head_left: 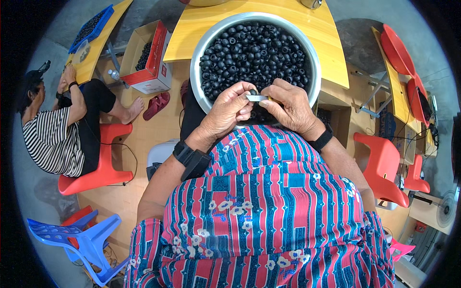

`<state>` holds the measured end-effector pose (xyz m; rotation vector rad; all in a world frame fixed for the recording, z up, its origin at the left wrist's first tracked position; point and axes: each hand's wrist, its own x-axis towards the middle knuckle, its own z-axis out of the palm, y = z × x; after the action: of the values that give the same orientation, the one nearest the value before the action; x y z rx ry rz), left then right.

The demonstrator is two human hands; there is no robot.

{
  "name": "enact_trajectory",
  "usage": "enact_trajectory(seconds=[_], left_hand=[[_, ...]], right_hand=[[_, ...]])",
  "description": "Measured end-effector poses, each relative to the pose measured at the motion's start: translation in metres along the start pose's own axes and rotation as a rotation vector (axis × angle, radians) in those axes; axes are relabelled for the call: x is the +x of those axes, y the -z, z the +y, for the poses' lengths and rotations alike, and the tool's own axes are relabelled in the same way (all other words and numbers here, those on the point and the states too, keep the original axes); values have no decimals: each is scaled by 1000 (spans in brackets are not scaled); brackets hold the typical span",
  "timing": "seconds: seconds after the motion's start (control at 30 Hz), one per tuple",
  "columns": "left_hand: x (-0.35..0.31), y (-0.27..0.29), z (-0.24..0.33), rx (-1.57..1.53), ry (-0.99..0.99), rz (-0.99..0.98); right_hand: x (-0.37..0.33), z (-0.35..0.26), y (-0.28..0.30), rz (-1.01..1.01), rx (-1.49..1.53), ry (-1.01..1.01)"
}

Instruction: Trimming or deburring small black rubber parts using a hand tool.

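Silvery metal forms the wide bowl [195, 72] that overlaps the near edge of the yellow table [331, 45], between its two near corners, and juts past it toward the person in the pink and blue shirt [264, 206]; from where I stand I cannot tell whether table or lap bears its weight. Small black round pieces [254, 53] fill it, many showing a hole. Over the bowl's near side two hands come together: the left hand [228, 106] pinches a single black piece [252, 91] between thumb and fingers, and the right hand [290, 105] is curled tight round a small knife [256, 98], its short blade right by that piece, though whether they touch I can't make out. Dark bands [321, 139] circle both wrists. Beyond the table's left edge stands a red and white box [161, 62] with dark pieces inside, a red slipper [156, 105] near it. Further left, a co-worker [55, 129] in stripes sits on a red chair [109, 153] at another table [98, 48], which carries a blue tray [93, 29] of black pieces along its outer edge.
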<state>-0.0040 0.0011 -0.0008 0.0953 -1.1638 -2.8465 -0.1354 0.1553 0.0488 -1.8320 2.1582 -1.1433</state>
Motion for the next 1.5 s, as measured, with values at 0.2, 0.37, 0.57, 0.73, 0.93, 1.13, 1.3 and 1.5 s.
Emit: enact_trajectory(seconds=[0.2, 0.37, 0.57, 0.73, 0.93, 1.13, 1.3, 1.5], left_hand=[[0, 0, 1, 37, 10, -7], [0, 0, 0, 43, 3, -8], [-1, 1, 1, 22, 7, -27], [0, 3, 0, 36, 16, -35], [-1, 3, 0, 31, 11, -28], [0, 1, 2, 37, 18, -20], [-1, 2, 1, 62, 10, -32], [-1, 1, 1, 74, 11, -30]], right_hand=[[-1, 2, -2, 8, -22, -7], [-1, 2, -1, 8, -37, -10], [0, 1, -1, 5, -42, 1], [-1, 2, -1, 31, -40, -13], [0, -1, -1, 16, -36, -16], [-1, 0, 0, 15, -48, -18], [-1, 1, -1, 21, -48, -15], [-1, 2, -1, 22, -62, -13]])
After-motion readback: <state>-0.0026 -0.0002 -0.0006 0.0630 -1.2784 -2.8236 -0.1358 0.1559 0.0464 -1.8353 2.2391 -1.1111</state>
